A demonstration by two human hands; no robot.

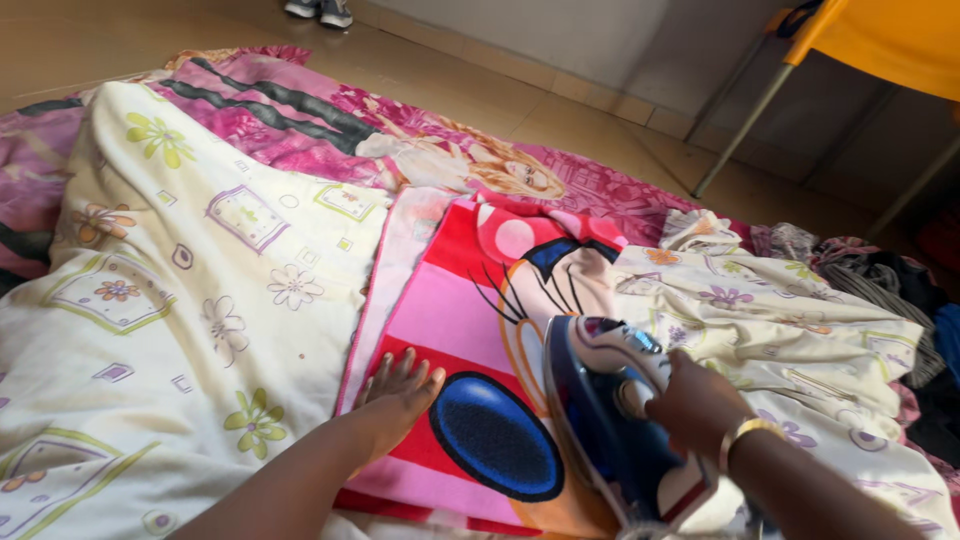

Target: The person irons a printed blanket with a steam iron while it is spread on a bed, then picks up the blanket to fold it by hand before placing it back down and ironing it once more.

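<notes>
My left hand (397,392) lies flat, fingers spread, on a pink and red cartoon-print cloth (455,315) spread on the floor. My right hand (693,403), with a gold bracelet at the wrist, grips the handle of a blue and white clothes iron (607,420). The iron rests on the same cloth, just right of a large blue oval in the print.
A cream floral sheet (170,290) lies to the left, a pink printed blanket (330,130) beneath. A crumpled floral sheet (790,320) and dark clothes (900,290) pile at the right. A yellow chair (880,40) on metal legs stands at the back right, shoes (320,10) by the wall.
</notes>
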